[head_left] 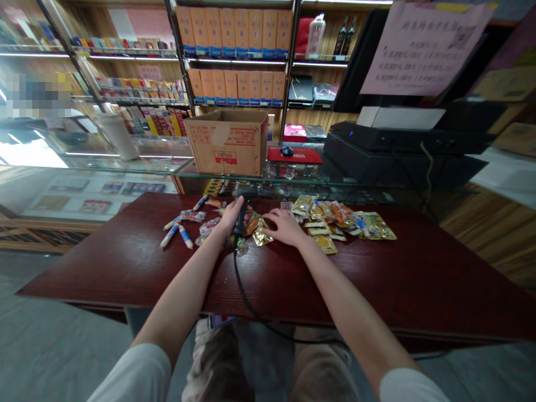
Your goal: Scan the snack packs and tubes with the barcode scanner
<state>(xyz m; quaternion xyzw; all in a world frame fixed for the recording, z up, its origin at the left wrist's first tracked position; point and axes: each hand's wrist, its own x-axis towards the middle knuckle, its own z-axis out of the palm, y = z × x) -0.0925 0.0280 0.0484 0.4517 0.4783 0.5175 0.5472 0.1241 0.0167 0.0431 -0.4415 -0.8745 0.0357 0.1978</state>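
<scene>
Black corded barcode scanner [242,211] sitting tight in my left hand [231,218], fingers wrapped round its grip, just above the dark red wooden table [125,268]. My right hand [285,226] lies open, fingers spread, right beside a gold foil sachet [262,235], maybe touching it. To the right, a heap of yellow-gold snack sachets [335,221]; to the left, loose white-and-blue tube packets [176,234]. Nothing's boxed up on the tabletop.
</scene>
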